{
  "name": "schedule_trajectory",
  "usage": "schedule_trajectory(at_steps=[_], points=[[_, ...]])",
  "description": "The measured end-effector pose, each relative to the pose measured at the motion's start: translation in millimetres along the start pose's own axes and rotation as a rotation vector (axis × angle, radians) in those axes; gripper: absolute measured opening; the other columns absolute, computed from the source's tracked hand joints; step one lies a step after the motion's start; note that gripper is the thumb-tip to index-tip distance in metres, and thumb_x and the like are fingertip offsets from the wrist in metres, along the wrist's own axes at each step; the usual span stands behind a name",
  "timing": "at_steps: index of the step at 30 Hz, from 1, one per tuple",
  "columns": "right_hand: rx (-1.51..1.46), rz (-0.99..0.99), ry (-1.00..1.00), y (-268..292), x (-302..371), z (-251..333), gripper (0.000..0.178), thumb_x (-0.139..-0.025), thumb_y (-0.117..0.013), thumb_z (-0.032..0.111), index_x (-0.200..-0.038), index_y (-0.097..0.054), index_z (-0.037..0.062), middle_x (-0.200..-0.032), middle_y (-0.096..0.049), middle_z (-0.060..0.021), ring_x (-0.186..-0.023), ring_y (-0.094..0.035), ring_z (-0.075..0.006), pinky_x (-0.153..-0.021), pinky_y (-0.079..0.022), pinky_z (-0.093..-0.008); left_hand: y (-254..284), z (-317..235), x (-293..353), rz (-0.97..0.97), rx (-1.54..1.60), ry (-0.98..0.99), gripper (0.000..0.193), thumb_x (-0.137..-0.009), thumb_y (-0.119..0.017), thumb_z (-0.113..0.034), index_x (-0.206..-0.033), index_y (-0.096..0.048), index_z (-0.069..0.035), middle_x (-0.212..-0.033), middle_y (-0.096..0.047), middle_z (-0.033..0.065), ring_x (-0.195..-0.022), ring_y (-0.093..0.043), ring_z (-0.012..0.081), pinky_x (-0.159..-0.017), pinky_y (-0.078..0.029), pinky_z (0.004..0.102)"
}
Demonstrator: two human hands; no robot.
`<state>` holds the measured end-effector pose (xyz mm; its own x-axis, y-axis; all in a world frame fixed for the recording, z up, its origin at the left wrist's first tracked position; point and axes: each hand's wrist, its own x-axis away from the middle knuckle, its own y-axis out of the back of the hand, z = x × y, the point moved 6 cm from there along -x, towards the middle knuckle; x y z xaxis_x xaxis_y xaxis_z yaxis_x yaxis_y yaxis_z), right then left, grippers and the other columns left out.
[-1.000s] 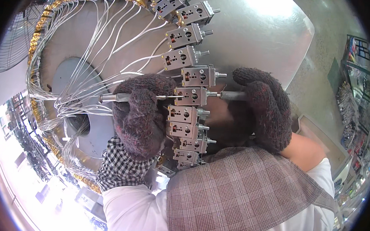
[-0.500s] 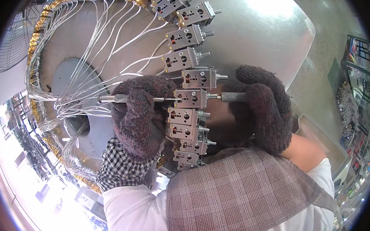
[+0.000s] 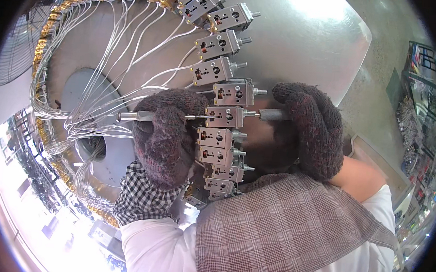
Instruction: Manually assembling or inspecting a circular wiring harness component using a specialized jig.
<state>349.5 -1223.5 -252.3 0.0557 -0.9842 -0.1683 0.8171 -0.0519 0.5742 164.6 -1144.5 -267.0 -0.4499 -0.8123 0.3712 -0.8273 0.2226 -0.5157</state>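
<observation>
My left hand point(image 3: 166, 138), in a dark knitted glove, is closed around a slim silver screwdriver point(image 3: 136, 116). Its thin shaft points right and its tip lies against the slotted face of a small metal thermostat-like box point(image 3: 224, 117). On that box's other side, a threaded stem sticks out toward my right hand point(image 3: 314, 128), also gloved. Those fingers are curled around a grey rod-shaped tool point(image 3: 273, 115), whose narrow end meets the stem. Similar boxes sit above and below in the row, such as the one point(image 3: 233, 93) just above. The gloves hide most of both tools' grips.
The boxes line the edge of a round metal turntable point(image 3: 74, 49), with brass-coloured fittings point(image 3: 45, 31) along its far left rim. White wires point(image 3: 114, 37) run from the boxes to the hub point(image 3: 95, 83). A shiny metal surface point(image 3: 301, 47) lies at upper right; a fan guard point(image 3: 13, 51) stands left.
My right hand's raised fingers have come down and curled in, and the hand has turned about the grey tool. My left hand and its screwdriver have barely shifted.
</observation>
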Motion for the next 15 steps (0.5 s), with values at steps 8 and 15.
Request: schedule_trajectory(at_steps=[8, 15], points=[[-0.77, -0.138, -0.654, -9, 3, -9, 0.034, -0.084, -0.055, 0.007, -0.117, -0.046, -0.0001, -0.101, -0.056, -0.0145, -0.07, -0.059, -0.0145, -0.059, -0.051, -0.025, 12, 5, 4, -0.105, 0.146, 0.041, 0.034, -0.083, -0.058, -0.031, -0.096, -0.055, 0.001, -0.092, -0.059, 0.0146, -0.087, -0.059, 0.0264, -0.073, -0.051, 0.0394], [-0.915, -0.198, -0.655, -10, -1, 2, 0.034, -0.089, -0.05, 0.018, -0.119, -0.045, 0.0024, -0.077, -0.059, -0.0079, -0.066, -0.056, -0.0118, -0.056, -0.047, -0.0248, 12, -18, 7, -0.041, 0.093, 0.03, 0.031, -0.084, -0.057, -0.029, -0.097, -0.054, -0.002, -0.092, -0.059, 0.0132, -0.088, -0.058, 0.0255, -0.075, -0.051, 0.0393]])
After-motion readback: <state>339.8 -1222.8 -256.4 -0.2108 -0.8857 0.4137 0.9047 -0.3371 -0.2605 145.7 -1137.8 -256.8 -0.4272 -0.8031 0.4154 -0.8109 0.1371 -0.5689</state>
